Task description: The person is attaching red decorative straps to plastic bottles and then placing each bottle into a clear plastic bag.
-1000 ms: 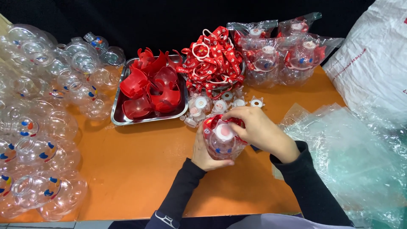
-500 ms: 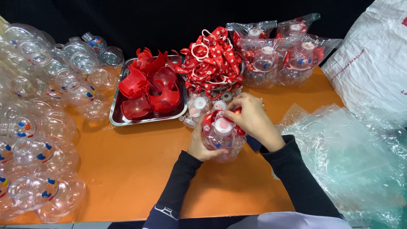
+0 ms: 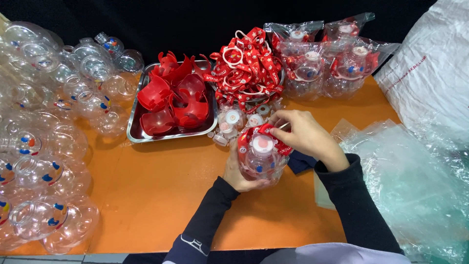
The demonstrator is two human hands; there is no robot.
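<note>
Far left there's a big heap of empty clear plastic bottles [image 3: 46,137], round and bulbous w/ little blue/red/yellow dots printed on, way too many to count, easily 20+. They're shiny and see-thru, piled right on the orange table [image 3: 161,205].

Next over, 1 rectangular steel tray [image 3: 133,128] w/ a bunch of glossy red plastic collars [image 3: 173,98], curved cup-ish shapes, approx 6-7 but they overlap so can't be exact. Right beside it, a tangle of red fabric straps [image 3: 246,71] w/ white print and white rings, no way to count those. In front of that, a few small white caps [image 3: 233,120], maybe 4-5.

Middle: left hand [image 3: 239,171] wraps around the underside of 1 clear bottle [image 3: 261,164] w/ a white cap, held just above the table. Right hand [image 3: 305,137] is closed up top, fingers pinching the red strap [image 3: 266,131] at the bottle's neck.

Back right, approx 4 finished bottles in clear bags [image 3: 325,58], crinkly film. Far right, a big white sack [image 3: 432,73] and a loose pile of thin clear plastic bags [image 3: 410,181].
</note>
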